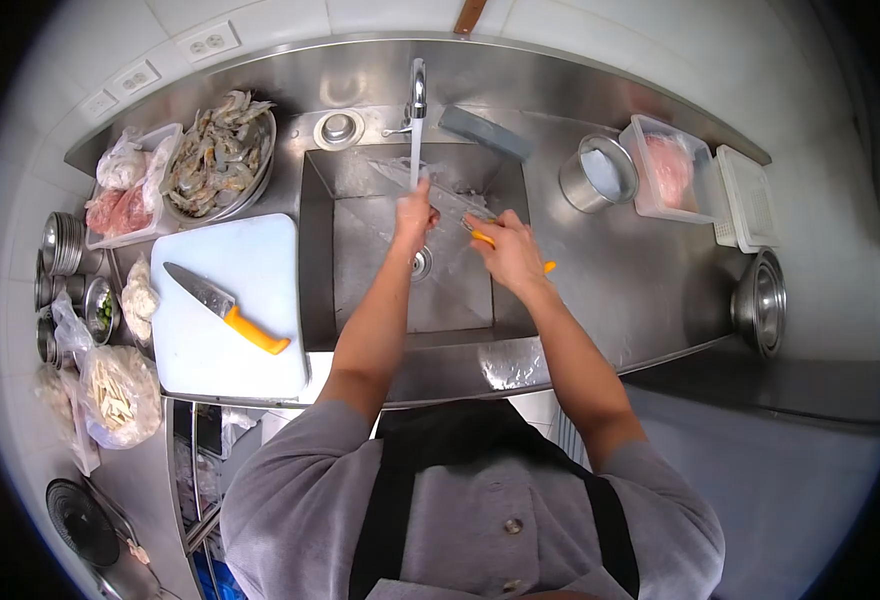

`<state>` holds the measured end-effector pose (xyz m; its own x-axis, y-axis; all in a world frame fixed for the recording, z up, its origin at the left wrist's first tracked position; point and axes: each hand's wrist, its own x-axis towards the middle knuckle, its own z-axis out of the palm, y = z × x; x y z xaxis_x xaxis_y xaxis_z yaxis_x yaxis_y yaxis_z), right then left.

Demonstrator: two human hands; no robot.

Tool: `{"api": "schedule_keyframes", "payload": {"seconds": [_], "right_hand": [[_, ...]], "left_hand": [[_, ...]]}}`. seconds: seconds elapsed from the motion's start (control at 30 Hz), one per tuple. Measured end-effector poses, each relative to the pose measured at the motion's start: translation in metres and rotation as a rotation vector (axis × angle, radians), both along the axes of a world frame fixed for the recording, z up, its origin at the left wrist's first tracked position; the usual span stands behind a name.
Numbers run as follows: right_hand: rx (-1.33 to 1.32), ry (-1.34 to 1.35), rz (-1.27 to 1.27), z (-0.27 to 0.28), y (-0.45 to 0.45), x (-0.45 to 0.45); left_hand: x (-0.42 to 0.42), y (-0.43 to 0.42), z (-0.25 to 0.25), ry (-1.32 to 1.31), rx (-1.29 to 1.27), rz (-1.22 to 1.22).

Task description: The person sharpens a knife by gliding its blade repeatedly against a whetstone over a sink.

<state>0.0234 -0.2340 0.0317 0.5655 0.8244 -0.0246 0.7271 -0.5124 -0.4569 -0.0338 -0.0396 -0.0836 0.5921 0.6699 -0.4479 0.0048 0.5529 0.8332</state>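
Observation:
My right hand (512,252) is closed around the yellow-orange handle of a knife (440,196) over the sink (470,310). The knife's blade points up and left, passing near my other hand. My left hand (415,217) is under the water running from the faucet (418,92), its fingers curled. What those fingers hold, if anything, is hidden. A second knife (200,288), with a broad blade and yellow handle, lies on the white cutting board (225,365) left of the sink.
A bowl of raw shrimp (218,160) and a plastic tub of bagged food (165,215) stand at the back left. A grey-blue block (483,133) lies behind the sink. To the right are a metal pot (582,190), a tub with pink contents (668,170) and stacked metal bowls (760,302).

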Motion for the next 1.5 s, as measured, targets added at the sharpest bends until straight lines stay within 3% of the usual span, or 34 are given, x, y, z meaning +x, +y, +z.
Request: {"api": "schedule_keyframes", "payload": {"seconds": [0.13, 0.5, 0.6, 0.7, 0.77, 0.9, 0.97, 1.0, 1.13, 1.2, 1.3, 1.4, 1.47, 1.5], "right_hand": [[0.041, -0.041, 0.017, -0.005, -0.036, 0.005], [0.074, -0.089, -0.03, -0.008, -0.083, 0.01], [0.061, -0.087, -0.06, 0.001, -0.096, 0.01], [0.139, -0.092, -0.073, -0.009, -0.119, 0.018], [0.163, -0.117, -0.11, -0.01, -0.135, 0.021], [0.188, -0.206, -0.241, -0.009, -0.158, 0.016], [0.205, -0.242, -0.276, -0.006, -0.165, 0.013], [0.222, -0.275, -0.296, -0.005, -0.168, 0.01], [0.313, -0.3, -0.313, -0.005, -0.172, 0.007], [0.416, -0.218, -0.316, -0.008, -0.169, 0.005], [0.392, -0.153, -0.327, -0.01, -0.164, -0.001], [0.346, -0.065, -0.318, -0.027, -0.161, -0.005], [0.311, 0.008, -0.303, -0.028, -0.158, -0.014], [0.281, 0.068, -0.285, -0.027, -0.156, -0.017]], "left_hand": [[-0.004, 0.012, 0.004, 0.078, -0.01, -0.06], [-0.006, 0.013, 0.004, -0.031, 0.072, 0.017], [-0.005, 0.028, -0.002, -0.121, -0.011, 0.047], [-0.005, 0.055, -0.011, -0.048, 0.037, -0.041], [0.006, 0.076, -0.019, 0.039, 0.297, 0.004], [0.04, 0.106, -0.019, 0.038, 0.283, 0.207], [0.048, 0.108, -0.008, -0.329, 0.164, 0.189], [0.049, 0.104, -0.008, -0.329, 0.162, 0.175], [0.027, 0.078, -0.006, -0.228, 0.637, 0.067], [-0.005, 0.056, 0.009, -0.118, 0.16, 0.225], [-0.049, 0.027, -0.065, -0.459, -0.25, -0.033], [-0.053, -0.028, -0.073, 0.636, 0.853, -0.984], [-0.048, -0.069, -0.014, -0.114, -0.21, -0.45], [-0.042, -0.081, 0.006, -0.109, -0.212, -0.445]]}}
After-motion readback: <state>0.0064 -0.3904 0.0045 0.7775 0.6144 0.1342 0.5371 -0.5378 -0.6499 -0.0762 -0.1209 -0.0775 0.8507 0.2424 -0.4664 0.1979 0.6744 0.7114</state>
